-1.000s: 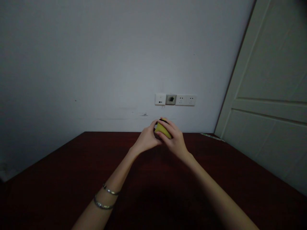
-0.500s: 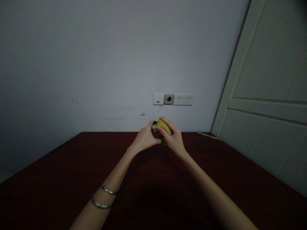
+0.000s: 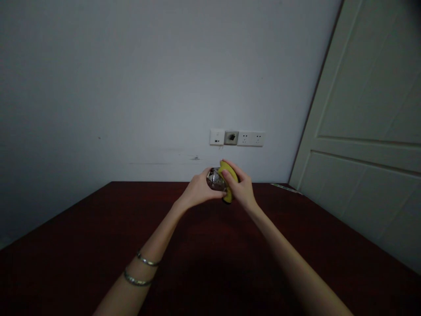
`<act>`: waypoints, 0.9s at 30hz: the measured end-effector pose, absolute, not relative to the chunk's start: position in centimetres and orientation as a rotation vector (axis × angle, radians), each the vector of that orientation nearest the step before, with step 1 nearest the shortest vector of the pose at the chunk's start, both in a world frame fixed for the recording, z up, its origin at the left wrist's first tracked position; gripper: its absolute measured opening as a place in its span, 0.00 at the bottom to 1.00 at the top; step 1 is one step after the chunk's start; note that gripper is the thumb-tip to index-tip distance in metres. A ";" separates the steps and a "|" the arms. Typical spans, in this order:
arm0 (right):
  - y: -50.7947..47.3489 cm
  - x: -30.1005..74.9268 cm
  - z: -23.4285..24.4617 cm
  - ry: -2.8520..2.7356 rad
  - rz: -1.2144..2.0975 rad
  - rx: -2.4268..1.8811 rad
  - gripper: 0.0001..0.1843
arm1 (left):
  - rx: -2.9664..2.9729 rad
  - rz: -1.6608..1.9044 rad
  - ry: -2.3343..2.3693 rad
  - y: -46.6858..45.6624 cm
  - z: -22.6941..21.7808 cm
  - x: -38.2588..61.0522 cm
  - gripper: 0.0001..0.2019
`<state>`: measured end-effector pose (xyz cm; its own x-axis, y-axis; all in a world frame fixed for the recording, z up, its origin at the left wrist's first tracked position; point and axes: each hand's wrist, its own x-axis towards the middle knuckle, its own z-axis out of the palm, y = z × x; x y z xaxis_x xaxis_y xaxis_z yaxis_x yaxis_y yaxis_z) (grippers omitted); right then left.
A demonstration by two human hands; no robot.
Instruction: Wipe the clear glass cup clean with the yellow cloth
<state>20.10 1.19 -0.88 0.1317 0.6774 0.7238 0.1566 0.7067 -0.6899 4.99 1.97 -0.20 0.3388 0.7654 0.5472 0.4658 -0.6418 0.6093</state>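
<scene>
Above the far part of the table, my left hand (image 3: 199, 189) curls around a clear, faceted glass cup (image 3: 215, 180) with dark and bright reflections. My right hand (image 3: 243, 186) grips a yellow sponge (image 3: 229, 170) that bends between thumb and fingers and has a dark lower edge. The sponge presses against the right side of the glass cup, hiding that side. Two silver bangles (image 3: 136, 279) circle my left forearm.
A dark red table (image 3: 98, 237) spreads beneath both arms. Behind it stands a pale wall with a row of sockets (image 3: 251, 138). A thin flat strip (image 3: 285, 188) lies at the far right edge, near a white panelled door (image 3: 368, 131).
My right hand and the sponge have shifted slightly right and turned, so more of the glass cup shows between the hands. My left hand stays almost in place.
</scene>
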 end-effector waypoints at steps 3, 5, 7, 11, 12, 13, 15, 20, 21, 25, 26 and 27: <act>0.9 20.4 -0.8 -1.484 0.426 -0.672 0.22 | 2.140 1.195 0.914 2.1 -0.1 5.0 0.31; 0.5 20.5 -0.7 -1.550 0.379 -0.619 0.21 | 2.064 1.174 0.819 2.1 0.0 4.9 0.30; 0.3 20.5 -0.6 -1.583 0.354 -0.596 0.21 | 2.027 1.162 0.774 2.1 0.1 4.8 0.30; 0.7 20.4 -0.6 -1.464 0.428 -0.676 0.22 | 2.075 1.149 0.785 1.9 0.2 4.7 0.32; 0.9 20.4 -0.7 -1.422 0.447 -0.698 0.23 | 2.093 1.144 0.797 1.8 0.2 4.7 0.32; 1.1 20.4 -0.7 -1.390 0.459 -0.712 0.24 | 2.105 1.139 0.808 1.7 0.2 4.7 0.32; 1.2 20.5 -0.8 -1.369 0.466 -0.720 0.25 | 2.109 1.125 0.821 1.7 0.2 4.7 0.32; 0.5 20.8 -0.6 -1.584 0.367 -0.623 0.21 | 2.057 1.144 0.834 2.1 0.2 4.7 0.31; 0.3 20.8 -0.5 -1.627 0.343 -0.603 0.21 | 2.043 1.149 0.827 2.2 0.2 4.7 0.30; 0.5 20.7 -0.3 -1.557 0.386 -0.659 0.21 | 2.020 1.146 0.803 2.2 0.2 4.8 0.30; 0.7 20.8 -0.3 -1.516 0.405 -0.686 0.21 | 2.015 1.142 0.797 2.1 0.2 4.8 0.30; 0.8 21.0 -0.3 -1.492 0.409 -0.703 0.22 | 2.008 1.136 0.789 2.1 0.1 4.9 0.30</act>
<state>20.98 0.80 -0.28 0.0646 0.6483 0.7586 0.1715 0.7417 -0.6484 4.86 2.09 0.15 0.4328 0.7714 0.4665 0.1685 -0.5776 0.7987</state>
